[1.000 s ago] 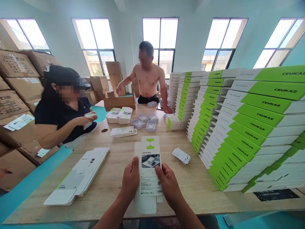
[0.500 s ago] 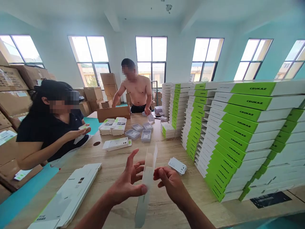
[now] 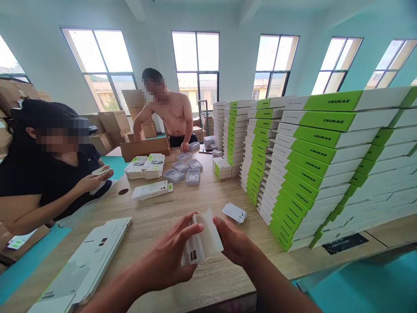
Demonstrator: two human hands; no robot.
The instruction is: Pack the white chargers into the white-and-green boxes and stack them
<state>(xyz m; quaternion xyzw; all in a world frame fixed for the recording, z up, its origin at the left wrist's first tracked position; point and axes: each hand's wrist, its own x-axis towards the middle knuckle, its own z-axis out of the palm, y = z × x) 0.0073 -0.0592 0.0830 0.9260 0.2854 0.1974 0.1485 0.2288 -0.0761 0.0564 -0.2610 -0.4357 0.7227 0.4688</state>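
Between my hands is a small white cardboard box (image 3: 210, 239), partly unfolded, with its open end and flaps facing up and toward me. My left hand (image 3: 169, 252) wraps round its left side, the thumb below and a finger bent over the top edge. At the right edge, my right hand (image 3: 233, 239) pinches a panel between thumb and fingers. A stack of flat unfolded boxes (image 3: 84, 261) lies left of my left forearm. Just beyond my right hand sits a small pile of printed white cards (image 3: 234, 213).
Tall stacks of green and white boxes (image 3: 312, 152) line the right side. Clear plastic trays (image 3: 193, 176), box piles (image 3: 153, 166) and an open brown carton (image 3: 145, 148) stand farther back. One person sits at left handling a small item; another stands behind the table.
The box has gone from a flat, edge-on sheet to a partly opened shape. Both hands have closed further round it. The view has shifted, so the surroundings appear farther left and higher.
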